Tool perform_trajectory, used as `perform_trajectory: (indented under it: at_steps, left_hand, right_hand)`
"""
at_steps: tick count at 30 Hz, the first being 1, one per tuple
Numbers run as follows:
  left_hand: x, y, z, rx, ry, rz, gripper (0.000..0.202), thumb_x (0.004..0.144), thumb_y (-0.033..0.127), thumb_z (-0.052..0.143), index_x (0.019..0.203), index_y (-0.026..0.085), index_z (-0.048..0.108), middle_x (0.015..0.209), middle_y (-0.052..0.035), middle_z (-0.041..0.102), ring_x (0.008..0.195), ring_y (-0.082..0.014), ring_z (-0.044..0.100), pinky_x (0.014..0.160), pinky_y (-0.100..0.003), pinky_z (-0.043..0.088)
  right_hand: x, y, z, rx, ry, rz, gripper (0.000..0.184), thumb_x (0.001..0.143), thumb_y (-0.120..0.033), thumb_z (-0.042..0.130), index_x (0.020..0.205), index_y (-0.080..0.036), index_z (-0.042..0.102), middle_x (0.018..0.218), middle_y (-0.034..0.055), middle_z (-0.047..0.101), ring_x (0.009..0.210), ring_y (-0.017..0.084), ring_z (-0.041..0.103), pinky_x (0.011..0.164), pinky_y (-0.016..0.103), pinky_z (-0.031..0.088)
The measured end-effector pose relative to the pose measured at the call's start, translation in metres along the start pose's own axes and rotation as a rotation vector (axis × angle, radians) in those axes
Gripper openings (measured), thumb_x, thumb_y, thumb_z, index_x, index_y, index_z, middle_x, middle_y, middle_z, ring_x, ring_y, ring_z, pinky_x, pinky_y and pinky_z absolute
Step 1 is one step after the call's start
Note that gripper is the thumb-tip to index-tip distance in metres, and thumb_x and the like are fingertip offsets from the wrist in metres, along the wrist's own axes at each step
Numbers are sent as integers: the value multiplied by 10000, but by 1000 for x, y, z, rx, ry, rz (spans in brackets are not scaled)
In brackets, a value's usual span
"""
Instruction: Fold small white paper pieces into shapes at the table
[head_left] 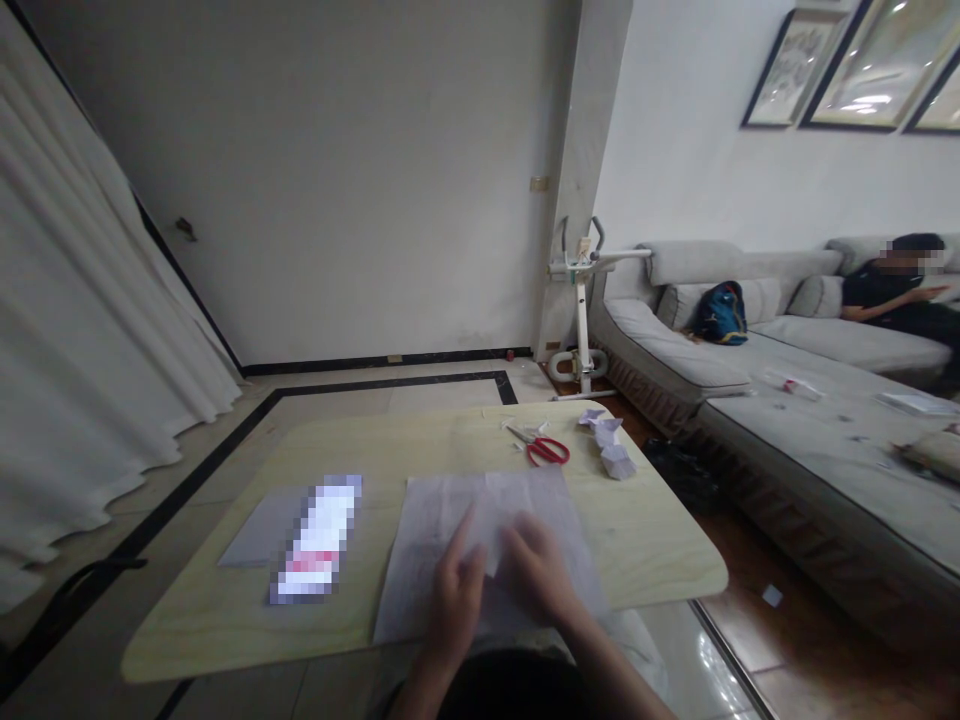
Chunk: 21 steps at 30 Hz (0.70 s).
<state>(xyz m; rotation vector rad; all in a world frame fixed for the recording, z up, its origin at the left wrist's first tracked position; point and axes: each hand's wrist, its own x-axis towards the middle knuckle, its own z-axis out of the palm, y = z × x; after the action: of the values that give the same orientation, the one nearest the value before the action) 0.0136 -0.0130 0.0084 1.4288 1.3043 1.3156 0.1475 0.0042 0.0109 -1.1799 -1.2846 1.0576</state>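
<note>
A large whitish sheet of paper (420, 540) lies flat near the front edge of the pale wooden table (660, 545). Over its middle is my left hand (459, 585), open, with the index finger stretched forward and the thumb apart from it. Close to its right, my right hand (536, 565) is blurred by motion, its fingers curled in. Whatever it may hold is hidden. Beyond the sheet lie scissors (550, 452) with red handles, small white scraps around their blades. Several folded paper pieces (616, 460) sit at the far right corner.
Left of the sheet lie a bright, pixelated phone-like rectangle (319, 540) and another white paper (255, 530). An exercise machine (582, 320) stands behind the table. A grey sofa (675, 365) with a backpack (724, 313) and a seated person (892, 290) is on the right.
</note>
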Motion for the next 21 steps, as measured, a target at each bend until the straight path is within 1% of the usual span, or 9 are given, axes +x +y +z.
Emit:
perform_trajectory:
  at_steps: [4,8,11,15,19,21]
  left_hand:
    - [0,-3,0,4,14,10,525,868,382,515,1346,164,511,1389,-101,529,1303,-264,453,1044,-359,411]
    - [0,-5,1,16,6,10,505,885,361,489,1341,145,514,1368,-112,549,1224,-268,535,969,-358,480]
    - [-1,-4,0,19,11,7,490,891,351,483,1332,141,526,1333,-115,580,1216,-280,540,933,-367,506]
    - [-1,-4,0,12,20,25,481,884,340,502,1323,147,536,1335,-113,578,1241,-282,520,955,-374,494]
    - [1,-9,1,19,18,38,484,887,340,499,1336,159,522,1362,-103,555,1262,-262,501,1001,-356,455]
    - [2,-12,2,22,13,34,491,889,345,493,1339,149,517,1355,-110,562,1247,-262,516,989,-350,465]
  right_hand:
    - [0,1,0,6,7,7,311,834,-396,533,634,-204,393,589,-49,381,565,117,369,515,232,334]
    - [0,2,1,-12,10,-1,302,826,-387,530,626,-203,397,587,-47,381,564,116,369,511,229,331]
    - [1,7,1,-18,20,10,298,821,-391,537,630,-202,410,585,-44,397,565,118,383,500,224,325]
    - [1,10,0,-28,24,-8,298,823,-392,540,629,-200,421,594,-39,405,574,121,391,506,224,326]
    - [3,7,-1,-57,23,-35,295,825,-377,527,616,-201,414,587,-41,399,570,122,382,520,232,330]
    - [3,5,-1,-59,26,-39,290,827,-371,521,618,-202,410,588,-43,391,568,121,373,520,232,327]
